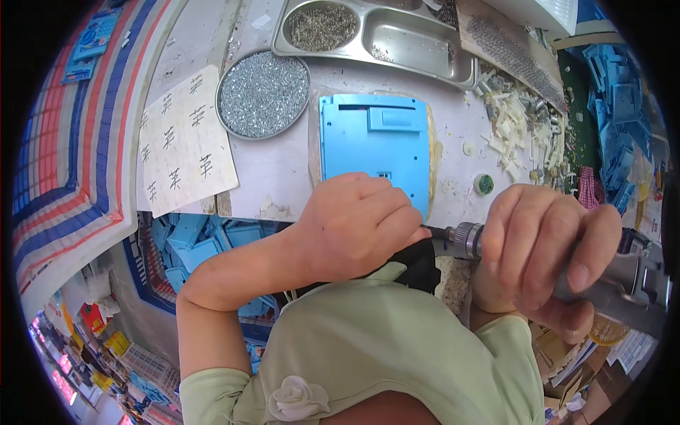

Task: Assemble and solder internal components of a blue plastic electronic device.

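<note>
"Grip first: what is clamped on what?"

"Right hand is wrapped round a grey powered driver. Its long axis runs sideways, the bit ending at or just beside the left hand; I can't tell if they touch. The left is curled, fingers together, tips tucked under, so whether they pinch anything is hidden."

"And the blue plastic case?"

"Flat at the white table's near edge, straight beyond the left hand, which covers part of it. The left is nearer; the right sits off to the near right. I'd judge the bit's sideways lie against that flat case matters most."

"Case's long axis?"

"Seemingly away from the body, though its near end is covered."

"Any writing?"

"Left of the case, a paper sheet repeats one handwritten character. Farther off, the round dish of silver parts and the steel tray show no readable label."
</note>
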`<move>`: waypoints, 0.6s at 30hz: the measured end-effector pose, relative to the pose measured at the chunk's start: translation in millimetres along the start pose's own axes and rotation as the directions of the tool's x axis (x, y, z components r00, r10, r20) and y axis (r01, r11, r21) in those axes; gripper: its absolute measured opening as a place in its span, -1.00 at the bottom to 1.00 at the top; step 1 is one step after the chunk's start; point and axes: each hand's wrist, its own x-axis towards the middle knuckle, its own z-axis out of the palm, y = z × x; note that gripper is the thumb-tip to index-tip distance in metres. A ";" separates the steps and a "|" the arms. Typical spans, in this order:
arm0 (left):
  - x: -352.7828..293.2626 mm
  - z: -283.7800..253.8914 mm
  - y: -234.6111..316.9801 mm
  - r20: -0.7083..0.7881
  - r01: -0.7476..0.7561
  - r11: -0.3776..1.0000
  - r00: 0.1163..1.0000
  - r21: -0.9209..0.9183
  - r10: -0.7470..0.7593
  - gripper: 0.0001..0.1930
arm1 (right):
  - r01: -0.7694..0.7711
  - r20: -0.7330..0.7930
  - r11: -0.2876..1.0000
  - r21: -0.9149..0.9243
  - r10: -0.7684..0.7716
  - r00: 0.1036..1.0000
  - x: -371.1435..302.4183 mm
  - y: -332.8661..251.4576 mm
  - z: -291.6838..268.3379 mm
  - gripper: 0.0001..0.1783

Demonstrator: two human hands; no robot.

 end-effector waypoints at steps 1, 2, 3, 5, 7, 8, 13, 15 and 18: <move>-1.9 4.4 0.8 -0.011 0.006 0.998 1.000 -0.065 -0.007 -0.81 | -0.010 0.003 1.000 -0.020 0.010 1.000 -4.9 -1.0 -2.2 -0.63; -3.4 2.8 0.1 -0.039 0.045 0.997 0.998 -0.064 -0.048 -0.82 | -0.019 0.007 0.999 -0.038 0.020 1.000 -9.4 -1.7 -4.3 -0.62; -5.5 -3.0 -2.9 -0.067 0.085 0.994 0.994 -0.064 -0.089 -0.82 | -0.028 0.010 0.998 -0.056 0.028 1.000 -14.1 -2.3 -6.0 -0.61; -11.8 -8.5 -16.5 -0.113 0.175 0.984 0.978 -0.013 -0.175 -0.81 | -0.028 0.042 0.996 -0.090 0.032 0.999 -29.4 5.2 -16.7 -0.59; -18.1 -12.0 -30.6 -0.153 0.283 0.955 0.951 0.093 -0.267 -0.76 | -0.042 0.027 0.992 -0.119 0.045 0.999 -43.4 14.4 -19.7 -0.59; -20.6 -10.7 -32.2 -0.111 0.273 0.953 0.959 0.127 -0.260 -0.75 | -0.048 0.018 0.990 -0.136 0.050 0.999 -46.0 14.8 -19.7 -0.60; -19.6 -8.8 -32.8 0.041 0.176 0.956 0.981 0.233 -0.191 -0.72 | -0.064 0.028 0.983 -0.170 0.070 0.997 -51.2 17.9 -20.0 -0.60; -13.8 -1.0 -38.1 0.015 0.084 0.991 0.996 0.102 -0.086 -0.73 | -0.071 0.032 0.978 -0.194 0.079 0.996 -51.7 20.9 -19.9 -0.63; -22.1 4.2 -40.0 0.067 0.074 0.997 0.995 0.031 -0.076 -0.77 | -0.077 0.089 0.963 -0.258 0.103 0.991 -49.8 25.5 -20.3 -0.70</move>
